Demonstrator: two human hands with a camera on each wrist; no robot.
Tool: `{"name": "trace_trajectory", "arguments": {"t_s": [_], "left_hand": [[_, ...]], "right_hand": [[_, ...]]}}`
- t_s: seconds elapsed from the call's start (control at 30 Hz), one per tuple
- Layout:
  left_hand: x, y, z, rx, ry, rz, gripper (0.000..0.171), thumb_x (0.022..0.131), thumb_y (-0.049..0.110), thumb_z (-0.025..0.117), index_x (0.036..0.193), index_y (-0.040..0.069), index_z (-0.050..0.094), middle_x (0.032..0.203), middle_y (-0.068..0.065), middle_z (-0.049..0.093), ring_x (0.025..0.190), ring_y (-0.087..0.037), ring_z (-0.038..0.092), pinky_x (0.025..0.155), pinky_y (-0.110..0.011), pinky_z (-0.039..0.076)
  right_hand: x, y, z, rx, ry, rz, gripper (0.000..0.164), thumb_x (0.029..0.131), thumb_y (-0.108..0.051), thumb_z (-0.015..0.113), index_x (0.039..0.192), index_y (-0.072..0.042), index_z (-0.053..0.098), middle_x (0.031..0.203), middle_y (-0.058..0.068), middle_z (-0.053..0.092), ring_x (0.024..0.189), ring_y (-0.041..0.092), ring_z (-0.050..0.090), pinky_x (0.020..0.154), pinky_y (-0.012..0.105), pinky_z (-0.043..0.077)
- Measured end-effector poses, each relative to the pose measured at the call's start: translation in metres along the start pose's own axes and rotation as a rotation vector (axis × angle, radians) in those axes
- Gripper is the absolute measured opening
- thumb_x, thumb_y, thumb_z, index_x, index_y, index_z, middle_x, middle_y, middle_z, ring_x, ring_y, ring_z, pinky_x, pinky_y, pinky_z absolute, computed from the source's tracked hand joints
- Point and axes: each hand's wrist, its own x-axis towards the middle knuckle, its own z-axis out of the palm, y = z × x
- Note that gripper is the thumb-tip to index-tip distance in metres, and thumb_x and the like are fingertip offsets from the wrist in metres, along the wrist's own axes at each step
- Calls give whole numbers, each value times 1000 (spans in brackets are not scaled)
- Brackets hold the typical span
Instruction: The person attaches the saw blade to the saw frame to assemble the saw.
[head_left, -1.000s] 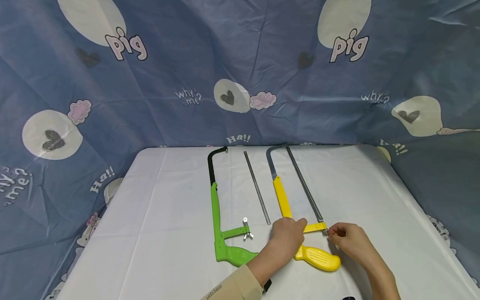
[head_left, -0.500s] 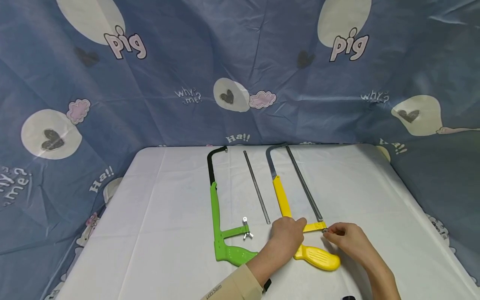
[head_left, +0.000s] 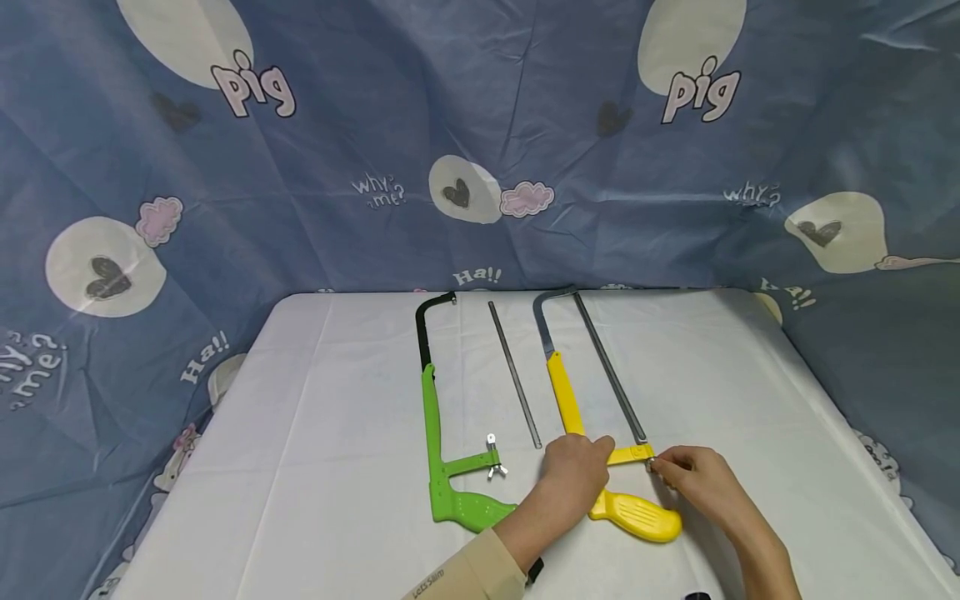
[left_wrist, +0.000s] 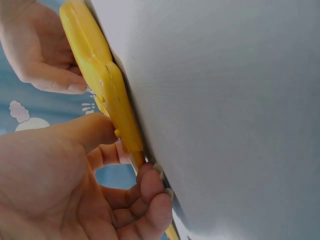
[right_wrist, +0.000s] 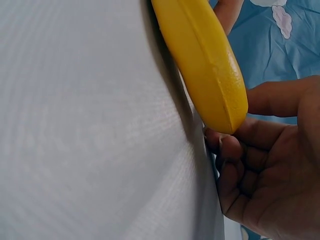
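Observation:
A yellow hacksaw (head_left: pixel 637 515) lies on the white-covered table with its grey blade (head_left: pixel 609 367) alongside the frame. My left hand (head_left: pixel 576 473) grips the frame just above the handle; in the left wrist view its thumb and fingers close round the yellow frame (left_wrist: pixel 120 107). At the outer end of the short yellow arm, my right hand (head_left: pixel 699 482) pinches a small metal wing nut (head_left: pixel 650 464) between thumb and forefinger. In the right wrist view the yellow handle (right_wrist: pixel 207 70) hides those fingertips and the nut.
A green hacksaw (head_left: pixel 433 425) with a metal wing nut (head_left: pixel 495 472) lies to the left. Between the two saws is a loose grey blade (head_left: pixel 515 375). A dark object (head_left: pixel 697 596) shows at the bottom edge. A blue printed cloth (head_left: pixel 480 108) hangs behind the table.
My right fingertips have shifted slightly at the wing nut, first toward the yellow arm, then a little back. The left hand and both saws have stayed in place.

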Motion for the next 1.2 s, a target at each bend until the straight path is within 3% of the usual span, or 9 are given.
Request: {"name": "trace_trajectory", "arguments": {"t_s": [1.2], "left_hand": [[1,0,3,14,-2,-3,13,92,33,68,99,28,59,74,2,65,56,-8,50,44,-22,42]], "right_hand": [[1,5,0,-16,53,-25,21,95,-19,58,103,-4,70,92,5,72,79,15,60,69,29,48]]}}
